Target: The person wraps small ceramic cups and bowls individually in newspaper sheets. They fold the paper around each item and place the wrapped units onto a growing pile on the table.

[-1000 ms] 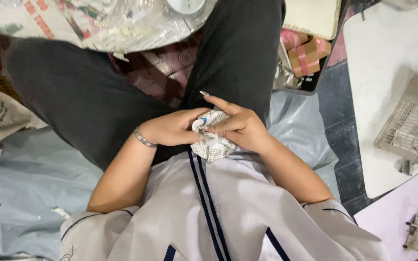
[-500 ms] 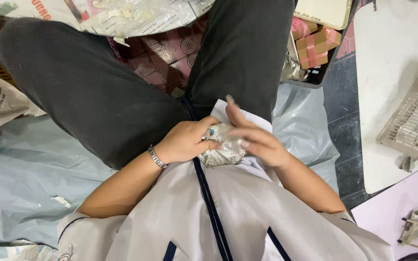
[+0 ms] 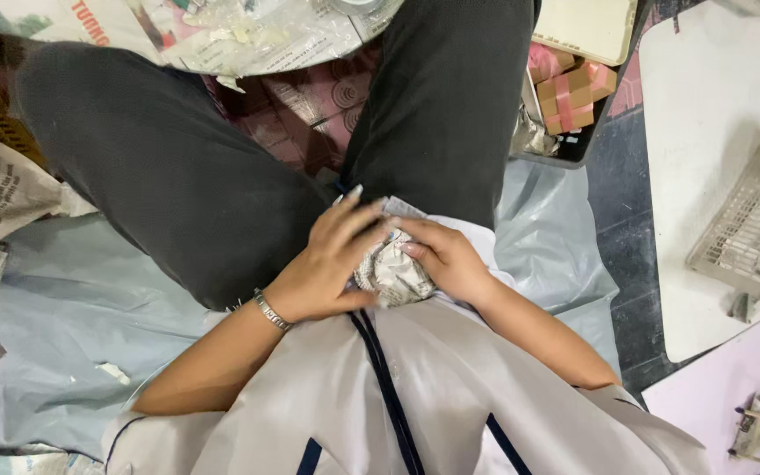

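I see my left hand [image 3: 323, 268] and right hand [image 3: 446, 259] both closed around a crumpled newspaper wad [image 3: 390, 273] on my lap, fingers gripping it.

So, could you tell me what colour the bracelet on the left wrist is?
Silver, a metal-link bracelet; the head view shows it.

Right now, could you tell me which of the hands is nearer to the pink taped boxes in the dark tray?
The right hand. It holds the crumpled newspaper wad below and left of the pink taped boxes; the left hand grips the wad's far side, farther away.
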